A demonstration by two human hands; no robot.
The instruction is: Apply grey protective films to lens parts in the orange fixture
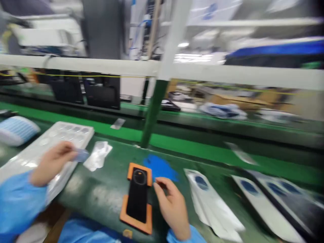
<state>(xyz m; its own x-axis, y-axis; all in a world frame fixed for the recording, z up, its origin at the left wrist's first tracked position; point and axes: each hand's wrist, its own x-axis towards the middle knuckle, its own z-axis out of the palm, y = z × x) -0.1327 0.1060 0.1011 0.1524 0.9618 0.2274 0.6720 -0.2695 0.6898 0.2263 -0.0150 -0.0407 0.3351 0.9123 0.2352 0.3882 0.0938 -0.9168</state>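
Observation:
My left hand (54,162) pinches a small translucent bluish film piece (82,155) between thumb and fingers, above the edge of a white plastic tray (85,131) with round recesses. In the middle of the bench, a black phone back panel (137,199) with a round camera ring lies between two orange holder pieces (135,221). To the right of the panel is my right hand (174,206), its thumb and forefinger closed together at the tips near the upper orange piece. Whatever those tips may hold is too small and blurred to make out.
Crumpled clear film pieces (98,156) lie between tray and holder. A blue patch (162,167) marks the green bench (101,192). Several sleeved panels (212,206) lie at right. A green-and-white post (155,111) rises behind. Blue-striped material (19,130) sits far left.

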